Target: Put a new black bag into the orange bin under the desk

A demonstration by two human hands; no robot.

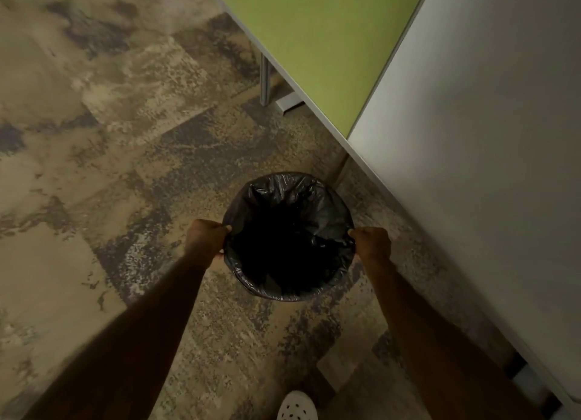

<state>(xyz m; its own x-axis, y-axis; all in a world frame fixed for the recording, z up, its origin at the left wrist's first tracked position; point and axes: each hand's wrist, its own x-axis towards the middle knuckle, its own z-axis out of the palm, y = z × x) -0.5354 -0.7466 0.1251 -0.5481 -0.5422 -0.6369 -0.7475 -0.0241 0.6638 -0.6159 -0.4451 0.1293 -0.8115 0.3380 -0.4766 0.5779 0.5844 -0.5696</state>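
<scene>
Head view, looking straight down at a patterned carpet floor. Standing over a round bin lined with a black bag, its orange wall hidden by the plastic folded over the rim. Sitting out on the open floor just beside the pale surface at the right, not yet tucked beneath it. Gripping opposite sides of the rim: left hand curled closed on the bag's edge at the left side, right hand curled closed on the edge at the right side, both pinching plastic against the rim. Showing a green panel and a metal leg farther away, and the toe of a white perforated shoe at the bottom edge. Judging the lining as nearly done, with the film wrapped around the whole rim and sagging into a dark hollow. Doing this step well probably means pulling the overhang down evenly on both sides, keeping the film taut without tearing it, pressing trapped air out so the bag settles to the bottom, then sliding the bin under the surface by its rim.
</scene>
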